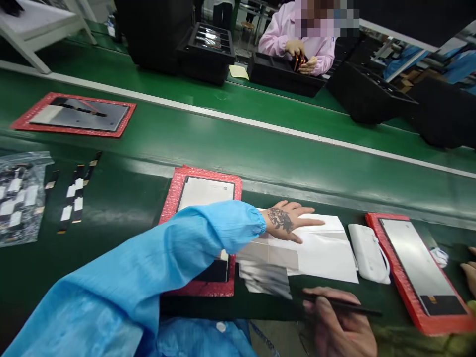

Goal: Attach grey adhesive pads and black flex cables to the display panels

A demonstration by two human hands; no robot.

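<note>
My left hand [286, 221] reaches across in a blue sleeve and lies flat, fingers stretched out, on a pile of white sheets [327, 255]. My right hand [336, 325] sits at the bottom edge, its fingers closed round a thin dark strip [345, 305] that points right. Under my left forearm lies a red foam tray [174, 191] with a flat panel [206, 193] in it. A white oblong device [368, 253] rests just right of the sheets.
A second red tray with a grey panel [420, 267] lies at the right, with another person's fingers [470, 272] beside it. Flex strips [76, 196] and a plastic bag of parts [18, 198] lie at the left. A person in pink [297, 47] works over black trays [282, 74] across the belt.
</note>
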